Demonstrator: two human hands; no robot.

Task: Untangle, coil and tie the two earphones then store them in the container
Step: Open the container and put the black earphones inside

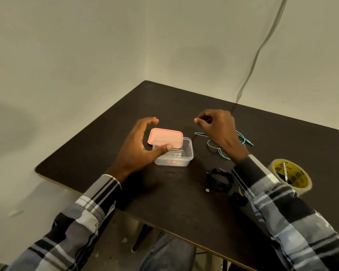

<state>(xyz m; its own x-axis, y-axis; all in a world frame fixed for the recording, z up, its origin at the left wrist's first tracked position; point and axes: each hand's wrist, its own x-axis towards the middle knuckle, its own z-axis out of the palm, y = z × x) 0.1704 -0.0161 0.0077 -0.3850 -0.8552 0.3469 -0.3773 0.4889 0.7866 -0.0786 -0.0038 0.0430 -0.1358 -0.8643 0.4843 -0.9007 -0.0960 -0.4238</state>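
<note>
A clear plastic container (pixel 184 159) stands mid-table, with its pink lid (pixel 164 138) lying askew over its back rim. My left hand (pixel 139 147) is spread above the lid's left side, thumb at the container's near rim and fingers arched apart. A teal earphone (pixel 222 153) lies tangled with a thin black earphone wire (pixel 210 149) to the right of the container. My right hand (pixel 219 130) hovers over that tangle with fingers curled, pinching a thin dark strand at its fingertips. A black cable coil (pixel 219 178) lies nearer me, beside my right sleeve.
A roll of clear tape with a yellow core (pixel 290 175) sits at the right, by my right forearm. The dark table (pixel 184 202) fits into a wall corner; its left edge runs diagonally. A grey cable (pixel 262 45) hangs down the wall to the table's back edge.
</note>
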